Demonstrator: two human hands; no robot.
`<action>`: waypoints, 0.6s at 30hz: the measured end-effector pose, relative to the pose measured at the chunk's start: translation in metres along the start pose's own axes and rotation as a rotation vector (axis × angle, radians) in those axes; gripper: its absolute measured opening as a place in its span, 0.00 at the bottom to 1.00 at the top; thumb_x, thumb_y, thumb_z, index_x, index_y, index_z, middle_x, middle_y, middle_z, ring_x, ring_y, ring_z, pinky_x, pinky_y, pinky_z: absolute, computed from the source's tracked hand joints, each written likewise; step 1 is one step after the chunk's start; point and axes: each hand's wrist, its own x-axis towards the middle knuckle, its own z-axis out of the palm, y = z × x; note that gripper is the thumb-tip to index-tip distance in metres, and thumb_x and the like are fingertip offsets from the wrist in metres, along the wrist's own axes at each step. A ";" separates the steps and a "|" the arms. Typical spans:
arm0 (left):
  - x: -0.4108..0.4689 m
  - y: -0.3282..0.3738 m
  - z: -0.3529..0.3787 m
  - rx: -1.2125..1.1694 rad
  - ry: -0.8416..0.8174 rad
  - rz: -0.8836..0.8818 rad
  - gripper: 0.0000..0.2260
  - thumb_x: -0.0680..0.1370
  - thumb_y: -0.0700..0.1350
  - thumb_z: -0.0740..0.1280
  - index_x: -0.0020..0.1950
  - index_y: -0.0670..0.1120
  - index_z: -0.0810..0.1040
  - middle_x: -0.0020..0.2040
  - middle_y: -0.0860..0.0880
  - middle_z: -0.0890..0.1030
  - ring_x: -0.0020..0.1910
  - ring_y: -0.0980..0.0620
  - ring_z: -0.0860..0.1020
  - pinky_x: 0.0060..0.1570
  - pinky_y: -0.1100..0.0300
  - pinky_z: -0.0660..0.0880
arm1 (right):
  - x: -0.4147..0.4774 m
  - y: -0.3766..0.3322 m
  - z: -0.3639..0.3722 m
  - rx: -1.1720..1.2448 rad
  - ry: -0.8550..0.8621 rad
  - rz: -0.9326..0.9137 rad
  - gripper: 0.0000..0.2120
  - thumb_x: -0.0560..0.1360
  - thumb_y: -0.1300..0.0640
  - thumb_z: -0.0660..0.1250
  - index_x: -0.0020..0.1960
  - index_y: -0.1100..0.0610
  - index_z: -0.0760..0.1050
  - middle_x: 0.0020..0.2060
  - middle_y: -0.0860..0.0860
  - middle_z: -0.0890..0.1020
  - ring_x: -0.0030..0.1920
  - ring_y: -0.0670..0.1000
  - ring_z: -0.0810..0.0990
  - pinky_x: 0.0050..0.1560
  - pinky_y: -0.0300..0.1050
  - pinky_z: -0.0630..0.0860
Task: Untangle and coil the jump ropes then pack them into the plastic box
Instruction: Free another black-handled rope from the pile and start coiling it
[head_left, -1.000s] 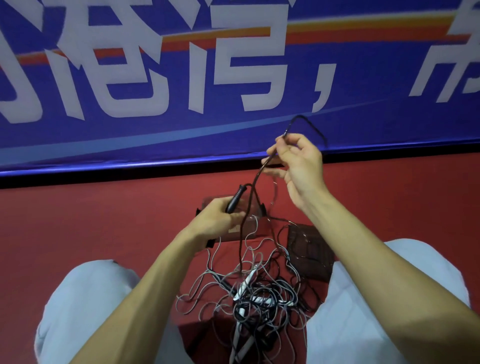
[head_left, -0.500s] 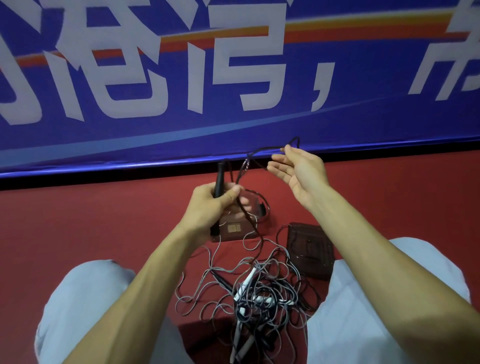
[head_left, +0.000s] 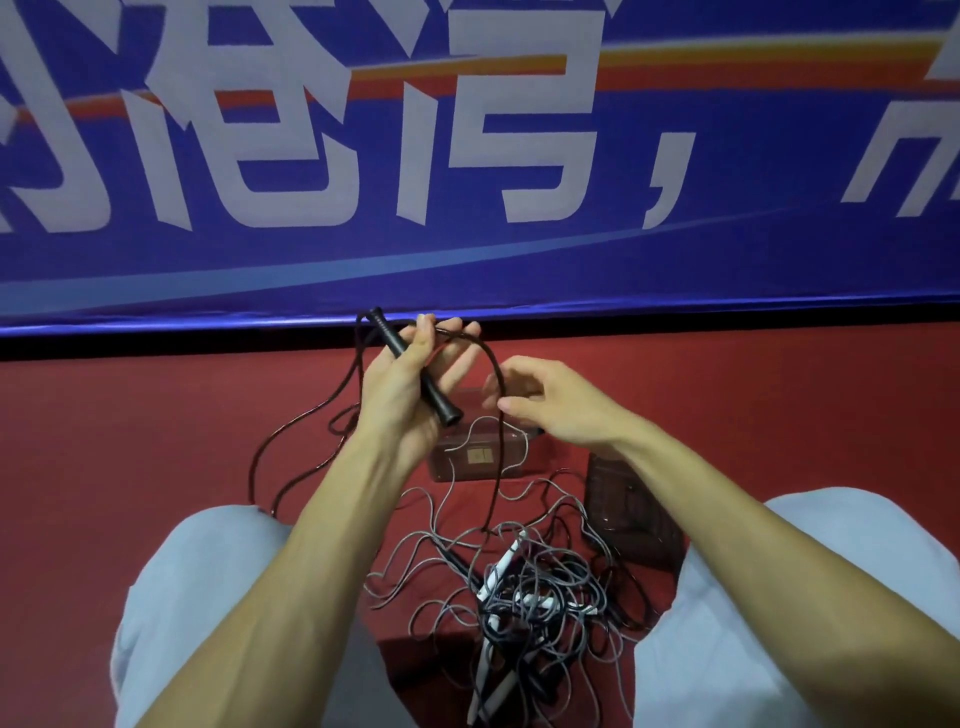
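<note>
Two bare hands are raised above a red floor (head_left: 130, 441), in front of a blue banner (head_left: 467, 260) with large white characters. The left hand (head_left: 410, 384) is closed around a black handle (head_left: 415, 369) that lies slantwise across its palm, thumb pressed along it, one end poking out above the fingers and the flared end below near the wrist. From this hand a dark cord (head_left: 311, 415) loops down on the left to the floor beside the left knee, and another stretch arcs over to the right. The right hand (head_left: 550, 400) pinches that arc between thumb and fingertips, the other fingers loosely curled; below the pinch the cord hangs straight down into the tangle.

On the floor between the knees lies the tangle of jump ropes (head_left: 524, 597) (grey and black cords knotted together, with white handles (head_left: 501, 566) sticking out). Just beyond it stands the clear plastic box (head_left: 483, 457), partly hidden by the hands, with a grey cord draped over its front. To its right a dark lid (head_left: 628, 509) lies flat on the floor, near the right knee.
</note>
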 end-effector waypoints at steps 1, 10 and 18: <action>0.000 -0.001 0.000 -0.009 -0.001 0.005 0.05 0.81 0.41 0.62 0.47 0.42 0.74 0.39 0.48 0.84 0.44 0.49 0.85 0.43 0.59 0.82 | 0.002 0.003 0.001 -0.064 0.055 -0.019 0.11 0.77 0.67 0.65 0.46 0.50 0.76 0.44 0.50 0.84 0.47 0.47 0.82 0.50 0.41 0.77; 0.003 -0.017 -0.008 0.687 -0.050 0.020 0.04 0.80 0.36 0.65 0.52 0.43 0.77 0.44 0.47 0.83 0.39 0.54 0.81 0.37 0.66 0.77 | 0.001 -0.010 -0.010 0.370 0.393 -0.050 0.09 0.78 0.69 0.63 0.48 0.56 0.75 0.37 0.53 0.82 0.35 0.49 0.84 0.37 0.47 0.82; -0.009 -0.029 -0.012 1.151 -0.418 -0.136 0.06 0.78 0.34 0.68 0.52 0.41 0.81 0.34 0.56 0.80 0.32 0.63 0.76 0.33 0.70 0.72 | -0.003 -0.019 -0.033 0.882 0.536 -0.133 0.05 0.80 0.69 0.58 0.50 0.62 0.71 0.39 0.58 0.79 0.36 0.53 0.84 0.38 0.49 0.82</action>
